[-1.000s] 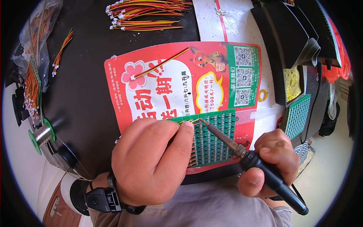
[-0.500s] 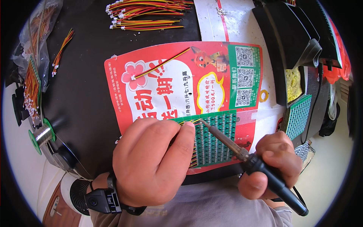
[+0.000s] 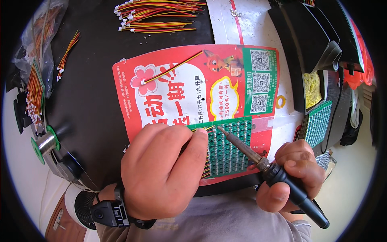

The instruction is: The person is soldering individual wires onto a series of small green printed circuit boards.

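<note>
My right hand grips the dark handle of a soldering iron. Its tip is over the far edge of a green circuit board with rows of small parts, just right of the wire ends. My left hand is closed in a pinch above the board's left side, its fingertips on thin red and yellow wires. More such wires run along the board beneath this hand, which hides most of them. Whether the tip touches the board is hard to see.
Under the board lies a red and white printed sheet bearing one loose wire. Wire bundles lie at the back; a solder spool stands left. At right are a yellow sponge and another green board.
The soldering iron's tip has shifted slightly right and away from the wire ends. My left hand stays almost where it was.
</note>
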Tool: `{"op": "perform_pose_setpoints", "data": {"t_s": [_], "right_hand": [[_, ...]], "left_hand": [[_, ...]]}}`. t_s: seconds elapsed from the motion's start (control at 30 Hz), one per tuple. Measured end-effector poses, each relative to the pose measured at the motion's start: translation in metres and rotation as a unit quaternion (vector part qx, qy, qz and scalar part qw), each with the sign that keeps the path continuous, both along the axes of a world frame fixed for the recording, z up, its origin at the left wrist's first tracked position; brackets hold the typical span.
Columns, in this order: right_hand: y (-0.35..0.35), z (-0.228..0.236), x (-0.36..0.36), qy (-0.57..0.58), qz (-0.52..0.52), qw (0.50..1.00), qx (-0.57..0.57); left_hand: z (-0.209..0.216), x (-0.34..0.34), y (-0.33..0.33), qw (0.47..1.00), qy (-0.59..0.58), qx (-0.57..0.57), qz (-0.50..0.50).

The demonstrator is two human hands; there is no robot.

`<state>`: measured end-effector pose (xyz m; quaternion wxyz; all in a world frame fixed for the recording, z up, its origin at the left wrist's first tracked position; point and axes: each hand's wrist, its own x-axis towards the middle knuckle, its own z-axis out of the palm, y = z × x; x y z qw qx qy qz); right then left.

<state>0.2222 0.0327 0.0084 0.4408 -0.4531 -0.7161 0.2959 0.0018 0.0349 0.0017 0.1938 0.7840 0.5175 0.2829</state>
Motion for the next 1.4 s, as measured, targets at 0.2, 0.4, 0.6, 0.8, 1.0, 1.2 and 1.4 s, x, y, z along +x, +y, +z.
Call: {"op": "perform_pose_setpoints", "data": {"t_s": [0.2,0.4,0.6,0.8,1.0,1.2,1.4], "right_hand": [[0.0,-0.001,-0.001,0.01,0.0,1.0,0.003],[0.001,0.002,0.001,-0.008,0.019,1.0,-0.007],[0.002,0.004,0.003,-0.034,0.04,0.998,-0.026],[0.002,0.006,0.002,-0.043,0.049,0.997,-0.039],[0.003,0.008,0.004,-0.058,0.056,0.996,-0.036],[0.004,0.005,0.003,-0.057,0.06,0.996,-0.032],[0.0,0.003,0.005,-0.011,0.035,0.999,-0.008]], "left_hand": [[0.003,-0.001,-0.004,0.999,0.003,0.049,0.015],[0.003,0.004,-0.012,1.0,0.017,0.019,0.017],[-0.004,0.0,-0.01,0.999,0.026,0.036,-0.012],[-0.001,0.004,-0.012,1.0,0.015,0.017,0.009],[-0.001,0.005,-0.012,1.0,0.022,0.015,0.001],[-0.006,0.002,-0.01,0.999,0.033,0.039,-0.011],[-0.001,0.004,-0.011,0.999,0.03,0.026,-0.005]]}}
